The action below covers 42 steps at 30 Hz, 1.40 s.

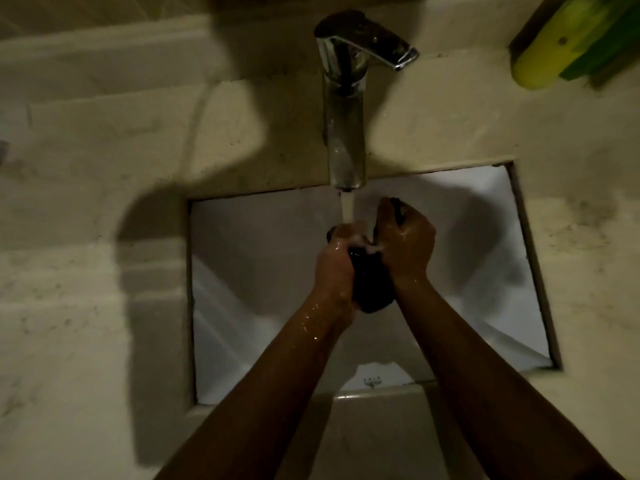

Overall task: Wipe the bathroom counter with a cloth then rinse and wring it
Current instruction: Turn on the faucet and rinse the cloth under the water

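A dark, soaked cloth [372, 289] is bunched between both of my hands above the white sink basin [249, 271]. My left hand [334, 261] grips its left side and my right hand [405, 237] grips its upper right end, fingers curled round it. Water runs from the chrome faucet [346, 133] in a stream [346, 209] onto my left hand and the cloth. The lower end of the cloth hangs down between my wrists. Both forearms are wet.
The beige stone counter [86, 220] surrounds the square basin on all sides. A yellow and green object [561, 43] lies at the back right of the counter. The faucet handle [377, 39] points right.
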Motion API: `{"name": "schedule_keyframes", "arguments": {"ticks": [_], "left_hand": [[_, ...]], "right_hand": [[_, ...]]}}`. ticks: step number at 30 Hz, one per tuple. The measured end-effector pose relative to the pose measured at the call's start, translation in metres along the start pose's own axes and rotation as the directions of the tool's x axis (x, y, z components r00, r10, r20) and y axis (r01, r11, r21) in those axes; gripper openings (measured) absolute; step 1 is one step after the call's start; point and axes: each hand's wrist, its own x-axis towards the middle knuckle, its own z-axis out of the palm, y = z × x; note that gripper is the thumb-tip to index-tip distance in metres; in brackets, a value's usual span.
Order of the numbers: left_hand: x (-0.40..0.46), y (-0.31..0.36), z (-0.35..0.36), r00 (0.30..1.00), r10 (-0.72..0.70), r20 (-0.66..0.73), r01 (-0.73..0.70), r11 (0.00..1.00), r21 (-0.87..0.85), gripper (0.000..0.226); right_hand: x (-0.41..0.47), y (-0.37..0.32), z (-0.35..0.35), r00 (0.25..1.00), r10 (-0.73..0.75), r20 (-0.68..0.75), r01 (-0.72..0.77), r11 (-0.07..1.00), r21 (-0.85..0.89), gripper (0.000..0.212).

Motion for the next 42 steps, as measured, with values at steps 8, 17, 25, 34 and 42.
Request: {"name": "schedule_keyframes", "arguments": {"ticks": [8,17,25,34,42], "left_hand": [[-0.031,0.038,-0.003,0.959,0.273,0.069,-0.282,0.922,0.267,0.025],[-0.033,0.03,-0.011,0.921,0.364,0.138,-0.346,0.928,-0.14,0.048],[-0.021,0.019,-0.028,0.841,0.538,0.065,-0.541,0.837,0.084,0.05],[-0.015,-0.013,-0.042,0.99,0.137,-0.03,-0.138,0.989,-0.042,0.029],[0.004,-0.017,-0.041,0.979,-0.021,0.201,0.084,0.947,-0.31,0.052]], "right_hand": [[-0.033,-0.043,-0.035,0.902,-0.224,0.368,0.114,0.948,0.298,0.053],[-0.058,-0.033,-0.018,0.872,0.118,0.475,-0.345,0.836,0.427,0.023],[-0.03,-0.045,-0.009,0.941,0.055,0.335,-0.136,0.965,0.224,0.028],[-0.036,-0.052,-0.027,0.735,0.405,0.544,-0.662,0.254,0.705,0.034],[-0.041,-0.048,-0.048,0.755,0.273,0.596,-0.616,-0.016,0.787,0.046]]}}
